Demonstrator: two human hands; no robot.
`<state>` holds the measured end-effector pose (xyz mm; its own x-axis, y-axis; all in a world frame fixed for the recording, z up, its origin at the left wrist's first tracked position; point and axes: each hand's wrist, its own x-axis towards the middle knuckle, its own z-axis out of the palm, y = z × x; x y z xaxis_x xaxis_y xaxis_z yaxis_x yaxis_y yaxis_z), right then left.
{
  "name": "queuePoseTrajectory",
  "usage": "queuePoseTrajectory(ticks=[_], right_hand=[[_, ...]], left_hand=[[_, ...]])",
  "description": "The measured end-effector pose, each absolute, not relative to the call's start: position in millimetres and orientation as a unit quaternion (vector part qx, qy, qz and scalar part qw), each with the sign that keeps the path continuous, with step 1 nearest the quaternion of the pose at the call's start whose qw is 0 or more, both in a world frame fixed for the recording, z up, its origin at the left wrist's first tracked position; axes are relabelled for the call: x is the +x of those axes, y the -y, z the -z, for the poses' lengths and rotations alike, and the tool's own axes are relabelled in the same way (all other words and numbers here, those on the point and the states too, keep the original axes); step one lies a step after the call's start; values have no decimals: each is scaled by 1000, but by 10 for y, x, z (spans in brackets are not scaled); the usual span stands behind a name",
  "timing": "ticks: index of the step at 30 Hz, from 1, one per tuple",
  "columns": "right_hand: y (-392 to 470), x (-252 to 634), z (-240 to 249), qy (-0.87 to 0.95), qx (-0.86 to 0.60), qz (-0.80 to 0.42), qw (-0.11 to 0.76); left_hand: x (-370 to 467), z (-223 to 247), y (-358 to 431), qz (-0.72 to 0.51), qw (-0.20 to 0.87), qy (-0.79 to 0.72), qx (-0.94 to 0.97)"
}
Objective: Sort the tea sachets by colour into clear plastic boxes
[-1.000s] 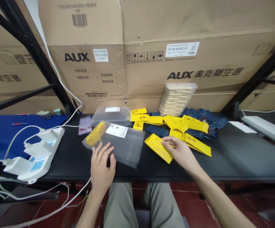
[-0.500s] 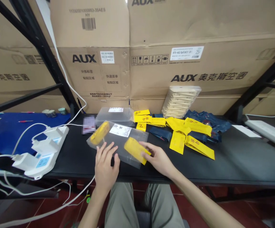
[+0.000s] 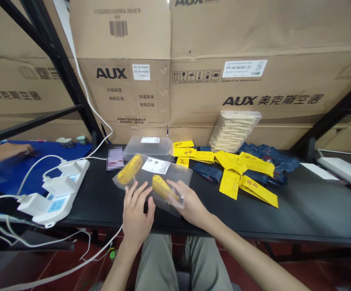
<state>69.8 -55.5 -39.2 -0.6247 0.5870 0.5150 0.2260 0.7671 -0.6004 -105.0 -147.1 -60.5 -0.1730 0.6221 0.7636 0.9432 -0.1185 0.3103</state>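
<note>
A translucent plastic box (image 3: 145,182) with a white label (image 3: 155,165) lies at the front of the black table. Inside it, toward the left, is one yellow packet (image 3: 130,169). My left hand (image 3: 137,210) rests on the box's near edge, fingers spread and holding nothing. My right hand (image 3: 187,202) reaches into the box's right end, its fingers seen blurrily through the plastic. They grip the right end of a second yellow packet (image 3: 161,186); the fingertips are partly hidden. Several yellow packets (image 3: 228,184) with dark writing lie to the right of the box.
Behind stands another translucent box (image 3: 148,147). Dark blue packets (image 3: 266,159) and a clear container of cream packets (image 3: 234,131) lie back right. A power strip (image 3: 58,198) with white cables is at left. Another person's hand (image 3: 14,151) is over the blue surface.
My right hand has moved left, carrying the yellow packet farther into the box. My left hand stays on the near edge. Another person's hand has appeared at far left.
</note>
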Motion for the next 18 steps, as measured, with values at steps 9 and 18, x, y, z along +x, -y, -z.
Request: queuePoseTrajectory(ticks=[9,18], right_hand=[[458,767,333,885,-215,-216,351],[370,704,322,925,-225,-214,220]], left_hand=[[-1053,599,1474,420,195,634,-620],[-1049,598,1475,418,200,633,-621]])
